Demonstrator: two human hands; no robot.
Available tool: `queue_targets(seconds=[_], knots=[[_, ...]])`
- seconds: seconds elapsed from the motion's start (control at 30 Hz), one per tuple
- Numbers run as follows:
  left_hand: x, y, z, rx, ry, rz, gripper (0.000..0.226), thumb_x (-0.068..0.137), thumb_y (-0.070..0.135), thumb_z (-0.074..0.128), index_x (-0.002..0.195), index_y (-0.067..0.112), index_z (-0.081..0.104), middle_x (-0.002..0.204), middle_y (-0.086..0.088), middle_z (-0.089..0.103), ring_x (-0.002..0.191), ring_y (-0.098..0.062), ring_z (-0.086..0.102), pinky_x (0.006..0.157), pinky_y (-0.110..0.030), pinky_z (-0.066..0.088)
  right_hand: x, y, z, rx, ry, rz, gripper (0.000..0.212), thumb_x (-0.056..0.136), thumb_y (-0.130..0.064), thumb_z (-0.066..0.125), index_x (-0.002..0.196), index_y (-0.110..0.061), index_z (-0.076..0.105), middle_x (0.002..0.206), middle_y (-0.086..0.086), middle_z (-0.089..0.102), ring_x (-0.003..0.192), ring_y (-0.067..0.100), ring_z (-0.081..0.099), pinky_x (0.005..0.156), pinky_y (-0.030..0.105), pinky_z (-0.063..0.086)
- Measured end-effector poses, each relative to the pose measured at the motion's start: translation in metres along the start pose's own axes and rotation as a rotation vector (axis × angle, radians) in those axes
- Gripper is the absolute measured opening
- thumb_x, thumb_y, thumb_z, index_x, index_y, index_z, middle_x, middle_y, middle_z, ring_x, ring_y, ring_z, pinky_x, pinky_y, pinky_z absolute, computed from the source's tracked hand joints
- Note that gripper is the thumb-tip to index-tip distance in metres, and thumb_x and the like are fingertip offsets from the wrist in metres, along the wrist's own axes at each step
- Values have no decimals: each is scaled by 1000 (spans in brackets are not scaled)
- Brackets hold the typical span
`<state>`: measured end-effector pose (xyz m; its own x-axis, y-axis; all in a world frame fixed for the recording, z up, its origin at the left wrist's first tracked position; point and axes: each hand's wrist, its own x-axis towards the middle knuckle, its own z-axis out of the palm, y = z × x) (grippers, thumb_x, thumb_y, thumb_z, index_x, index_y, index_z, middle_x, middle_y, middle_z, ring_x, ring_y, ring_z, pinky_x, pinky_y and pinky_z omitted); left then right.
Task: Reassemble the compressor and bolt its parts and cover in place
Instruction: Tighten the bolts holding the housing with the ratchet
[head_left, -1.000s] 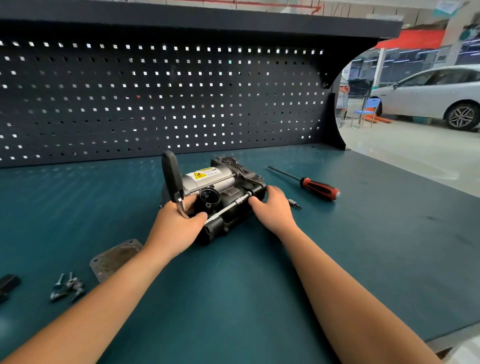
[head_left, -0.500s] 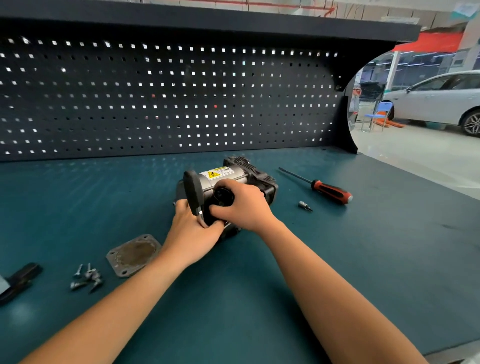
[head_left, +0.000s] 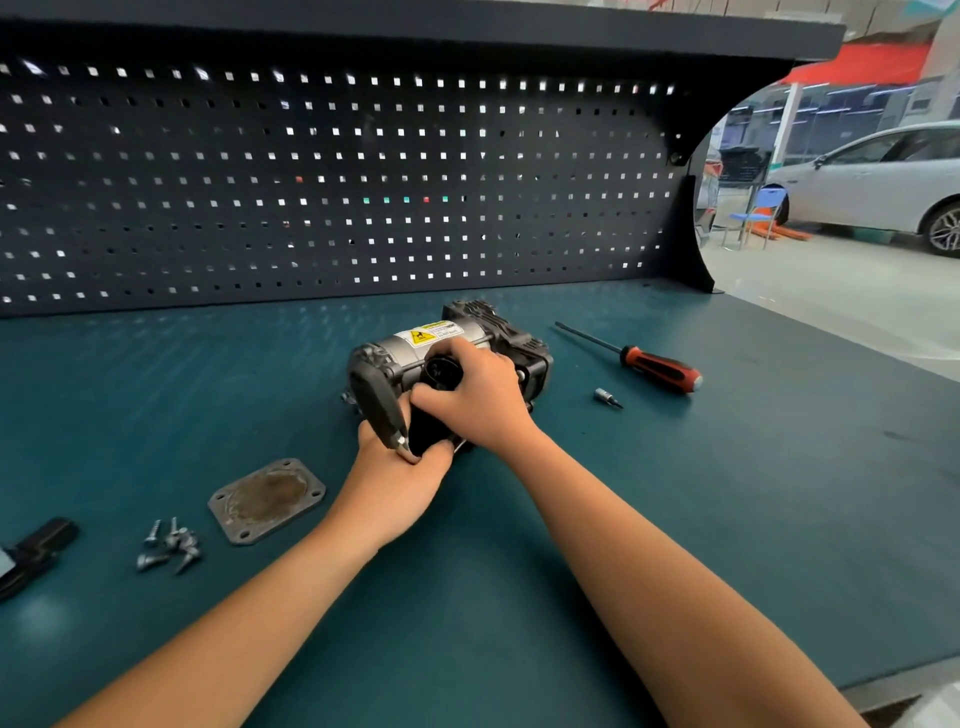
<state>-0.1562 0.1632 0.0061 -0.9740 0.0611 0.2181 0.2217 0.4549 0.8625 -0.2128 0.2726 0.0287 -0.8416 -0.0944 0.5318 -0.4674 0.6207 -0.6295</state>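
- Compressor (head_left: 415, 340): it lies on its side at the middle of the green workbench (head_left: 675, 519), in front of the pegboard (head_left: 332, 182), with both your hands on its near end. It has a metal motor barrel with a yellow warning label and a finned black head at the far end. Judged heavy, rigid and weighted toward the head. It will not flex, but the round barrel may roll.
- Hold points: take it by the barrel or the end castings. The black fittings on the near side look the weakest places to grip.
- Right hand (head_left: 478, 402): your fingers are curled down over the round black fitting on the compressor's near side and clamped on it from above.
- Left hand (head_left: 397, 480): your fingers are curled, pinching the metal end of the black-handled tool (head_left: 375, 397). Its handle stands tilted against the compressor's near end. What the tip engages is hidden.
- Cover plate (head_left: 267, 500): it lies flat to the left, apart from the compressor, and is not yet fitted. It has a hole at each corner and a stained face. Judged thin, stiff and light. Lift it by an edge.
- Bolts (head_left: 169, 545): a loose heap just left of the plate. They are small and likely to roll, so pinch them one at a time.
- Screwdriver (head_left: 660, 370) and loose bit (head_left: 607, 397): both lie right of the compressor, with no hand on them.
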Motion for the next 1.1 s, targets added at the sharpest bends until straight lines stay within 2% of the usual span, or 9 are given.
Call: queue_targets(seconds=[0.13, 0.23, 0.33, 0.43, 0.53, 0.63, 0.73, 0.93, 1.1], knots=[[-3, 2, 3, -78, 23, 5, 62, 88, 13, 52, 107, 69, 34, 134, -2, 45, 113, -19, 52, 92, -32, 45, 0, -3, -7, 42, -72, 23, 40, 80, -24, 68, 117, -14, 56, 100, 3, 65, 103, 23, 57, 100, 42, 39], [-2, 2, 4, -56, 18, -3, 73, 90, 14, 52, 112, 74, 16, 141, -1, 38, 116, -26, 52, 94, -31, 44, 3, 5, -22, 289, -122, 65, 61, 80, -25, 71, 135, -18, 45, 122, -1, 54, 112, 9, 50, 99, 21, 38], [1, -2, 4, -63, 15, -48, 75, 91, 14, 52, 138, 58, 13, 151, 1, 26, 124, -27, 48, 98, -30, 44, 6, 33, -43, 419, 141, 184, 71, 79, -18, 70, 142, -16, 36, 140, -2, 41, 126, 9, 40, 103, 22, 34], [2, -4, 3, -57, 15, -75, 72, 92, 14, 51, 142, 52, 16, 148, -3, 29, 98, -15, 57, 60, -3, 41, -1, 74, -54, 366, 144, 407, 74, 81, -9, 67, 146, -11, 30, 148, 5, 36, 134, 18, 36, 109, 32, 32], [3, -3, 2, -44, 25, -91, 70, 92, 16, 51, 142, 52, 18, 144, -9, 36, 100, -18, 55, 50, 0, 36, -6, 96, -50, 466, -50, 454, 55, 80, -6, 70, 131, -8, 50, 133, 8, 55, 117, 19, 55, 105, 34, 40], [3, -3, 1, -33, 29, -110, 69, 92, 17, 51, 142, 52, 19, 142, -10, 38, 99, -18, 56, 51, -1, 36, -5, 95, -43, 434, -16, 341, 30, 80, -15, 73, 107, -22, 62, 106, -7, 65, 101, 11, 61, 97, 28, 45], [2, -1, 0, -25, 25, -117, 69, 92, 19, 51, 142, 54, 19, 140, -12, 41, 84, -10, 56, 44, -1, 34, -5, 96, -40, 290, 55, 298, 33, 81, -26, 73, 112, -21, 63, 100, -15, 61, 97, 3, 57, 86, 17, 40], [3, -5, 0, 35, 14, -102, 70, 92, 20, 51, 141, 55, 16, 147, -5, 35, 95, -16, 59, 48, 0, 35, -5, 99, -39, 171, 36, 253, 40, 86, -27, 67, 122, -12, 58, 119, -1, 61, 114, 15, 55, 91, 21, 37], [3, 0, -4, 192, -20, -107, 70, 91, 31, 50, 142, 55, 9, 141, -13, 43, 85, -14, 60, 51, -7, 37, -8, 96, -36, 143, 109, 210, 24, 85, -23, 67, 108, -14, 65, 95, -5, 64, 95, 15, 63, 73, 13, 38]])
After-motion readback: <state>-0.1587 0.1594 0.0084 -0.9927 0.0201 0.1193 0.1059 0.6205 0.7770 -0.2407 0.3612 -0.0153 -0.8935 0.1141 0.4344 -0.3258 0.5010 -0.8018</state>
